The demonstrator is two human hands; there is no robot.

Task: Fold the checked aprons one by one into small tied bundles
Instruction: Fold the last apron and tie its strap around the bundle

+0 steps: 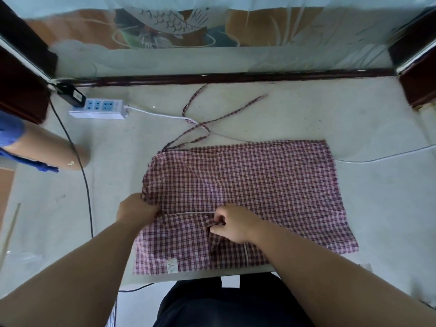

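A red-and-white checked apron (259,185) lies spread on the pale table (377,197), folded roughly into a rectangle. Its long ties (200,128) trail away from its far left corner toward the wall. My left hand (135,211) grips the bunched left edge of the apron. My right hand (232,224) pinches a fold of the cloth near the apron's front middle. A small white label (171,265) shows at the apron's near edge.
A white power strip (99,108) with a black plug lies at the far left, its white cable (377,158) running under the apron to the right. A black cable (82,173) crosses the left side. Another person's arm (44,147) rests at the left edge. A glass panel backs the table.
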